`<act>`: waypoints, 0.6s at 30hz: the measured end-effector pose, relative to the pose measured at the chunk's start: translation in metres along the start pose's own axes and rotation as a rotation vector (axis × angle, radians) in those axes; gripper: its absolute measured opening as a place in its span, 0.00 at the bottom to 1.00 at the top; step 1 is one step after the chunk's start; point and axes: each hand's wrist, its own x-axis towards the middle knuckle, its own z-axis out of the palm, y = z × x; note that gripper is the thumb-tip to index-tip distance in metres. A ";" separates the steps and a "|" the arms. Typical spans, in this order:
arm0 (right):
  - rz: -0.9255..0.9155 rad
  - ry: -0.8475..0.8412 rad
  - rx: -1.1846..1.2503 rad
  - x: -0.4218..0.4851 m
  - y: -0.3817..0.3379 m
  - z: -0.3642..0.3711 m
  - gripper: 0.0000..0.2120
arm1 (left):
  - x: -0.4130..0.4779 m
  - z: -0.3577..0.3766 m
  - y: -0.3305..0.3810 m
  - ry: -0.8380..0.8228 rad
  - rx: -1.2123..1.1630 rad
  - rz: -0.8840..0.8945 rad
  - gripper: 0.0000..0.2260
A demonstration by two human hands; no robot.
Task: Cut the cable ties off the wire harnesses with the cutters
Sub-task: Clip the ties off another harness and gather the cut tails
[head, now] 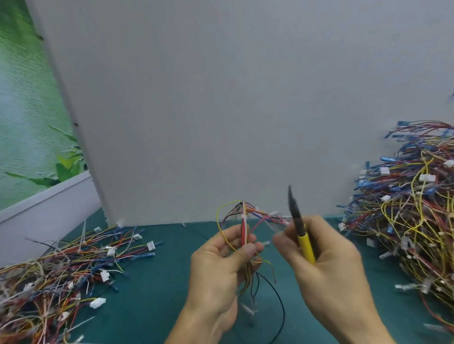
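Grey board [243, 94] behind two wire heaps [415, 216]

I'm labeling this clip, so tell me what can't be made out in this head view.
Head view:
cutters: blades motion-blurred, open or closed unclear; right hand covers the handles.
harness: middle hidden inside left hand; white tie too small to judge.
right wire pile cut by right edge; left wire pile by left edge.

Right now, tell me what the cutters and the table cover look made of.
Cutters: dark matte head, likely metal; yellow handle sleeve looks like plastic or rubber, blur leaves it open. Table cover: teal, flat, no shine, probably a rubber or vinyl mat.
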 end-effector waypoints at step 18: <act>-0.070 -0.203 -0.101 -0.010 0.019 0.014 0.13 | -0.002 0.006 -0.004 -0.187 -0.278 -0.167 0.14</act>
